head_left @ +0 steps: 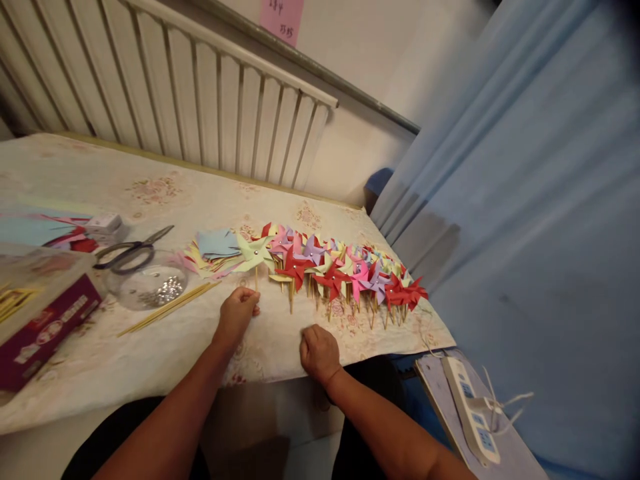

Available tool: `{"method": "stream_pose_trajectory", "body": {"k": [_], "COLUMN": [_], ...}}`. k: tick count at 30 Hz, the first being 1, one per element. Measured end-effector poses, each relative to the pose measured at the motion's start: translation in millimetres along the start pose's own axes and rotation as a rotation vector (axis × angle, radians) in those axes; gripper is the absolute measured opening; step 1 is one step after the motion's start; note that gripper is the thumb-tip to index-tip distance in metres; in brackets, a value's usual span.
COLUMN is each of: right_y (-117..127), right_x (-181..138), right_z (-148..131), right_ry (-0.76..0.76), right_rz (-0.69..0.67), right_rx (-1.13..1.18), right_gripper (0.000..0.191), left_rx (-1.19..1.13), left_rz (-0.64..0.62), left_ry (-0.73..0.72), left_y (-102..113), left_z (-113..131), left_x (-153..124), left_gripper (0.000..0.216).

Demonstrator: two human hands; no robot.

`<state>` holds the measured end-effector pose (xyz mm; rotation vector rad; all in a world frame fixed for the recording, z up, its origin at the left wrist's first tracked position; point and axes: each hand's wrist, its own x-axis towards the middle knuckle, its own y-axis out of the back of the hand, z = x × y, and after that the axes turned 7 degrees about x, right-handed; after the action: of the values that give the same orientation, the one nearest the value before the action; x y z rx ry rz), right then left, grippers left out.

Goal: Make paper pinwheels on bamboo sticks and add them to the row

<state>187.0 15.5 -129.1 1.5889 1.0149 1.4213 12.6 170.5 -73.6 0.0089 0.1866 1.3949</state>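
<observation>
My left hand [239, 312] is closed around the thin stick of a pale green pinwheel [255, 253], which stands upright with its paper head above the fingers. At the table's front edge my right hand [320, 352] is curled into a fist. Whatever it may hold is hidden. To the right of the left hand lies a dense cluster of paper pinwheels [333, 279] on sticks, in red, pink, purple, yellow and green. Behind the left hand is a fanned stack of coloured paper squares [217, 245]. Several bare wooden sticks [170, 308] rest left of that hand.
A clear round dish [133, 283] holds shiny metal pins, with black-handled scissors [134, 253] across its rim. A purple-sided box [50, 327] stands at the left. On the right are a blue curtain [525, 200] and a power strip [470, 408] on a small stand; a radiator [200, 93] is behind.
</observation>
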Motion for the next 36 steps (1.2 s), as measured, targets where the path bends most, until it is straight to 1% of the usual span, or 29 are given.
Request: {"method": "stream_pose_trajectory", "body": {"k": [6,14,27,36], "right_y": [-0.6,-1.7,0.8,-1.1], "right_x": [-0.8,-1.0,0.7,0.7], "right_z": [0.8,0.8,0.3,2.1], "right_ry": [0.012,0.026,0.008,0.004], "right_rz": [0.021,0.045,-0.004,-0.020], "right_rx": [0.019,0.034,0.003,-0.016], "right_gripper": [0.009,0.011,0.009,0.007], "left_rx": [-0.004,-0.037,-0.017,0.044], "left_rz": [-0.013,-0.027,-0.024,-0.043], "left_ry": [0.022,0.024,0.028,-0.016], "left_y": [-1.6,-3.1,-1.9,-2.7], "left_z": [4.9,-1.6,-1.2,0.0], "left_x": [-3.6,-1.8,-1.3,-5.6], "left_gripper": [0.022,0.023,0.025,0.025]}}
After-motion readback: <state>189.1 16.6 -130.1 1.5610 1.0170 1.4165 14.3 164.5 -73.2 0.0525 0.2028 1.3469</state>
